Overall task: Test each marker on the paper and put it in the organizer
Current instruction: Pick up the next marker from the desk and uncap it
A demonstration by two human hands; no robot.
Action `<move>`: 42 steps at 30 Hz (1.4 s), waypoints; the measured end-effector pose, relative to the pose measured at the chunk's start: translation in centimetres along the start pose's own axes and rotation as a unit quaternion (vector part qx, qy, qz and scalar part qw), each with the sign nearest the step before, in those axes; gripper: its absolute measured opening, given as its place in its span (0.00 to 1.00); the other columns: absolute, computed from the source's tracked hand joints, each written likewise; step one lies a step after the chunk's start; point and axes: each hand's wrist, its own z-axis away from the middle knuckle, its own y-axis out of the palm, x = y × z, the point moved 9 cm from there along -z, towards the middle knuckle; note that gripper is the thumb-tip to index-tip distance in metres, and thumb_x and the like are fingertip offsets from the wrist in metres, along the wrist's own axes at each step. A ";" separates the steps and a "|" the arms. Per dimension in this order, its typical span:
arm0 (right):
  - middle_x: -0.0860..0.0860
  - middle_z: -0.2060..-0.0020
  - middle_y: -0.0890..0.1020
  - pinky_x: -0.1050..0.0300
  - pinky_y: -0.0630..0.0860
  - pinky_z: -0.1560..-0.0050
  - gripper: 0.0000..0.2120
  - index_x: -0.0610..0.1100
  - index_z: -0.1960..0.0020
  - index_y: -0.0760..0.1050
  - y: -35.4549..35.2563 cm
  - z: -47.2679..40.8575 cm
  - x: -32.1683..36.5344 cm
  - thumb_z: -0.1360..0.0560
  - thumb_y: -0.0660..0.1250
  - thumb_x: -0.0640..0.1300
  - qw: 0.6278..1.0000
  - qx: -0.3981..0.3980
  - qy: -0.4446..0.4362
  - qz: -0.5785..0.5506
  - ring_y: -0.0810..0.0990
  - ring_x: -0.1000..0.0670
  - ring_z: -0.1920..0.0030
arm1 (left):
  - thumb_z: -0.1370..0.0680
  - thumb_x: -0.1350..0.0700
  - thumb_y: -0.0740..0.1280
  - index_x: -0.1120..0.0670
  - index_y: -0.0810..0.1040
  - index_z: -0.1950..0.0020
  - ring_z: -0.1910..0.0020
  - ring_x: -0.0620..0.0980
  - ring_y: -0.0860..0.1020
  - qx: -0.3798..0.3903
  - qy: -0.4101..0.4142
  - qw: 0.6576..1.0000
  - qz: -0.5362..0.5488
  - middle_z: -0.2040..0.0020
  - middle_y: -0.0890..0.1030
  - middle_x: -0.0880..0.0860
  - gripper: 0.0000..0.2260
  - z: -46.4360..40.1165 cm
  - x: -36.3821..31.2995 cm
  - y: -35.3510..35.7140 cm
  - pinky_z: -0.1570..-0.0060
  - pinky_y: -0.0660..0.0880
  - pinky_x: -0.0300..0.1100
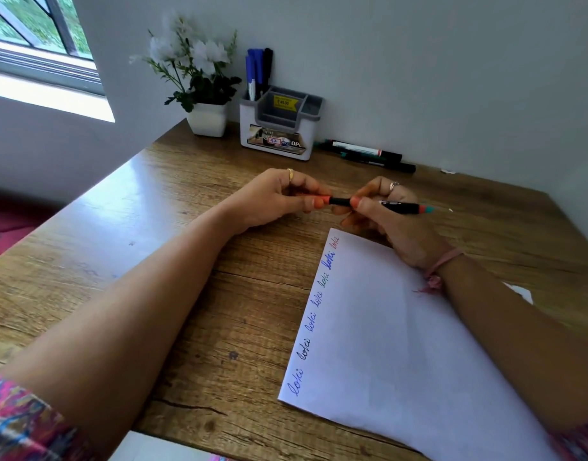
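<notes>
A black marker [340, 201] with an orange-red cap is held level above the desk, just beyond the top corner of the white paper [402, 344]. My left hand [279, 197] pinches its capped end. My right hand [389, 221] grips its body and also holds a second black marker [407, 207] with a teal end pointing right. The paper carries a row of handwritten test words down its left edge. The grey and white organizer [279, 128] stands at the wall with several blue and black markers [258, 69] upright in its left slot.
Loose markers [369, 154] lie against the wall right of the organizer. A white pot of white flowers [206, 118] stands to its left. The wooden desk [153, 227] ends near a window at the left. A white sheet edge shows at the bottom.
</notes>
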 end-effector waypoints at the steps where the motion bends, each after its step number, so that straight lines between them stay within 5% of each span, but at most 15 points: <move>1: 0.45 0.64 0.85 0.62 0.78 0.64 0.03 0.43 0.56 0.74 0.1 0.1 0.3 0.25 0.67 0.37 1.000 0.002 -0.008 0.011 0.83 0.51 0.65 | 0.25 0.58 0.69 0.43 0.80 0.50 0.52 0.44 0.79 0.007 0.004 1.000 0.000 0.52 0.82 0.44 0.10 0.0 -0.2 0.2 0.49 0.76 0.34; 5: 0.47 0.68 0.82 0.62 0.78 0.64 0.04 0.42 0.52 0.80 0.2 0.3 0.9 0.25 0.67 0.37 0.997 0.020 -0.032 0.071 0.80 0.52 0.68 | 0.26 0.57 0.69 0.45 0.81 0.51 0.51 0.47 0.79 0.009 0.005 1.000 0.011 0.51 0.82 0.47 0.08 -0.1 -0.4 0.8 0.51 0.75 0.31; 10: 0.43 0.64 0.82 0.56 0.76 0.56 0.20 0.41 0.47 0.78 0.9 -0.1 -0.3 0.25 0.50 0.46 0.997 0.065 0.016 -0.033 0.80 0.47 0.61 | 0.26 0.57 0.70 0.47 0.81 0.50 0.59 0.40 0.79 -0.008 -0.005 0.999 0.034 0.50 0.83 0.53 0.07 -0.4 0.0 0.9 0.51 0.76 0.36; 14: 0.48 0.68 0.77 0.60 0.72 0.61 0.15 0.45 0.44 0.71 1.3 -0.3 -0.5 0.25 0.49 0.44 0.996 0.074 -0.004 0.059 0.74 0.51 0.65 | 0.26 0.58 0.70 0.48 0.82 0.49 0.54 0.43 0.80 -0.006 -0.016 1.000 0.020 0.48 0.83 0.49 0.08 -0.4 0.3 0.7 0.53 0.75 0.29; 18: 0.52 0.70 0.76 0.61 0.70 0.66 0.10 0.53 0.47 0.71 1.5 -0.5 -0.6 0.24 0.54 0.48 0.993 0.077 -0.011 0.094 0.72 0.54 0.69 | 0.26 0.60 0.69 0.46 0.81 0.51 0.61 0.33 0.78 0.014 -0.014 1.000 0.025 0.58 0.82 0.39 0.09 -0.2 0.0 0.9 0.58 0.73 0.25; 22: 0.51 0.70 0.75 0.63 0.70 0.72 0.08 0.58 0.50 0.69 0.5 -1.5 -1.4 0.28 0.59 0.49 0.994 0.025 0.016 0.107 0.73 0.56 0.73 | 0.26 0.60 0.70 0.48 0.81 0.52 0.62 0.39 0.78 -0.029 -0.031 0.993 0.107 0.57 0.82 0.48 0.07 -0.4 0.5 -0.1 0.55 0.76 0.32; 27: 0.53 0.60 0.75 0.68 0.73 0.60 0.09 0.46 0.43 0.71 1.8 0.4 -1.1 0.23 0.63 0.38 0.986 0.089 0.053 0.128 0.75 0.62 0.64 | 0.28 0.63 0.70 0.55 0.75 0.43 0.58 0.46 0.82 -0.053 -0.073 0.929 0.359 0.56 0.84 0.52 0.14 -0.4 1.0 0.3 0.52 0.78 0.39; 33: 0.53 0.57 0.78 0.59 0.74 0.52 0.14 0.51 0.49 0.74 1.0 0.3 1.1 0.27 0.68 0.34 0.977 0.055 0.026 0.202 0.77 0.57 0.57 | 0.25 0.64 0.67 0.57 0.76 0.46 0.52 0.49 0.82 -0.170 -0.042 0.828 0.532 0.54 0.84 0.54 0.08 0.4 2.1 -3.3 0.46 0.79 0.45; 39: 0.54 0.53 0.78 0.65 0.72 0.50 0.11 0.53 0.48 0.73 -1.1 4.0 2.8 0.29 0.69 0.45 0.922 -0.006 -0.011 0.387 0.77 0.58 0.54 | 0.26 0.66 0.67 0.57 0.71 0.41 0.54 0.50 0.83 -0.268 0.018 0.775 0.572 0.53 0.82 0.56 0.15 0.9 2.6 -6.3 0.57 0.80 0.41; 42: 0.54 0.47 0.75 0.60 0.68 0.41 0.17 0.49 0.42 0.75 -0.9 6.2 1.0 0.27 0.66 0.54 0.882 -0.006 -0.008 0.472 0.73 0.56 0.46 | 0.26 0.67 0.69 0.55 0.70 0.44 0.53 0.52 0.82 -0.344 0.062 0.781 0.517 0.54 0.82 0.55 0.15 2.0 1.7 -8.1 0.54 0.80 0.43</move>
